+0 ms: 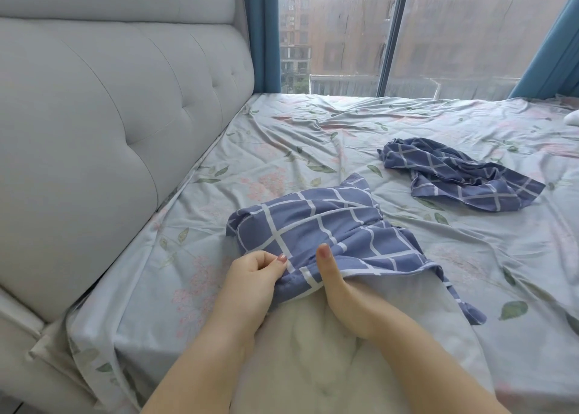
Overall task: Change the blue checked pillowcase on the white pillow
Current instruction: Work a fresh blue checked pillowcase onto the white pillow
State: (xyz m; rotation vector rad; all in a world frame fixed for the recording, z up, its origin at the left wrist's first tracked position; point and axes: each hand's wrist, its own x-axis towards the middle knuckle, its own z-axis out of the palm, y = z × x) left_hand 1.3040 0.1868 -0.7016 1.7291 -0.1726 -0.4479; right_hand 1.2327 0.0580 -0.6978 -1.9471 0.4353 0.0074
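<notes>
Head view: left grip [250, 276] pinches the blue checked pillowcase [329, 225] hem; right grip [338, 288] pinches it too, thumb on top, fingers hidden inside. It's bunched just ahead, over the white pillow [313, 351]. Limp, light cloth; I'd hold the hem corners.

A rumpled floral sheet [282, 138] covers the bed, with a grey tufted headboard [109, 100] along its left edge, and beyond its far edge a rain-streaked window [344, 31] between blue curtains [263, 31]

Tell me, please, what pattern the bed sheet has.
Bed sheet: pale blue with pink flowers and green leaves; head view.
</notes>
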